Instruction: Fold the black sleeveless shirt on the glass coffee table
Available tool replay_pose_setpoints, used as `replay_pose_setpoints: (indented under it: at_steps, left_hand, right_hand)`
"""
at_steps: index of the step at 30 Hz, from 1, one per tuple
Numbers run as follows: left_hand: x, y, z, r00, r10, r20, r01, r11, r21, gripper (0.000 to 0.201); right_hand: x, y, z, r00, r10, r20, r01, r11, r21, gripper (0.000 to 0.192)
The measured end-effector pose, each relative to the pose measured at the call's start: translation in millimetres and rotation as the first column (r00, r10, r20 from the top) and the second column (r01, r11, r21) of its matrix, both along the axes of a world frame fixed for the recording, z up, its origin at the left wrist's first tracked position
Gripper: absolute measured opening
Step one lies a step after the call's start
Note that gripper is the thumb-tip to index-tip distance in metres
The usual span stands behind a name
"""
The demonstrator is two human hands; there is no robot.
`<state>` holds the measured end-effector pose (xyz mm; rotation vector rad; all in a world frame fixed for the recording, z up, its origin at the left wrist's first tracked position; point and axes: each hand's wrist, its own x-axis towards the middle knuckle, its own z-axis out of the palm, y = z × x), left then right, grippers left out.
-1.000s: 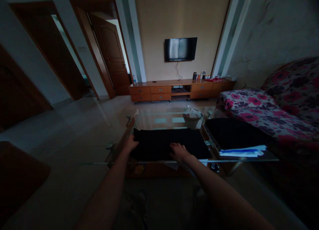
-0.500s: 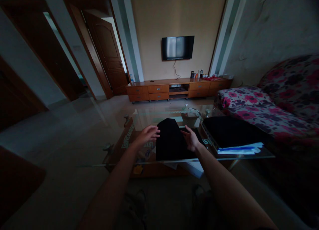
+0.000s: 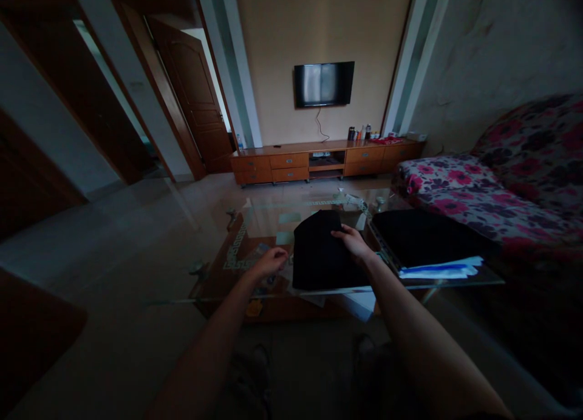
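Note:
A folded black cloth [image 3: 319, 256] lies on the glass coffee table [image 3: 214, 286] in front of me; its kind of garment does not show. My right hand [image 3: 356, 243] has closed on the upper right part of this cloth, thumb and fingers pressed to its edge. Beside the cloth's left edge is my left hand [image 3: 273, 261], its fingers curled together and a small gap from the fabric. Whether anything is pinched in those fingers is hidden. Farther right on the table rests a dark folded pile [image 3: 423, 238], with white and blue fabric [image 3: 441, 269] showing along its near side.
A floral sofa [image 3: 473, 183] stands to the right. A wooden cabinet [image 3: 291, 160] under a wall television [image 3: 324, 84] runs along the far wall. White boxlike items [image 3: 359, 304] and a yellow object [image 3: 254, 308] show below the glass. The table's front edge faces me.
The black cloth has shifted a little right. My right hand has gone from open to gripping it. My left hand has lowered slightly and its fingers have curled in.

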<state>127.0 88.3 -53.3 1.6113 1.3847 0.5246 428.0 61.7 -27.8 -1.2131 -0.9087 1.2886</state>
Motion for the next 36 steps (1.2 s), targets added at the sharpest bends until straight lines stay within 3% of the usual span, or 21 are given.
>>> replay_pose_setpoints:
  at_steps: [6,13,20,25,30,36]
  left_hand:
    - [-4,1,-2.1,0.998,-0.063,-0.009,0.063,0.998,0.021,0.025]
    - [-8,2,-6.0,0.994,-0.102,-0.028,0.104,0.993,0.050,0.025]
    - [-10,3,-10.6,0.987,-0.146,-0.069,0.153,0.982,0.112,0.026]
    - [-10,5,-13.3,0.981,-0.169,-0.100,0.181,0.975,0.129,0.026]
    - [-10,6,-15.2,0.976,-0.186,-0.116,0.202,0.969,0.143,0.027]
    - [-10,6,-17.0,0.976,-0.185,-0.115,0.203,0.965,0.166,0.029]
  right_hand:
    - [47,2,-4.1,0.967,-0.115,0.229,0.113,0.993,0.024,0.037]
    - [85,8,-22.7,0.822,-0.208,0.531,0.225,0.974,0.033,0.045]
    - [96,-1,-43.9,0.625,-0.177,0.760,0.339,0.939,-0.060,0.053]
    - [90,-5,-56.3,0.564,-0.106,0.819,0.415,0.894,-0.170,0.053]
    - [86,0,-54.4,0.601,-0.073,0.796,0.448,0.856,-0.259,0.062]
    - [76,-6,-42.4,0.836,-0.045,0.547,0.306,0.865,-0.397,0.038]
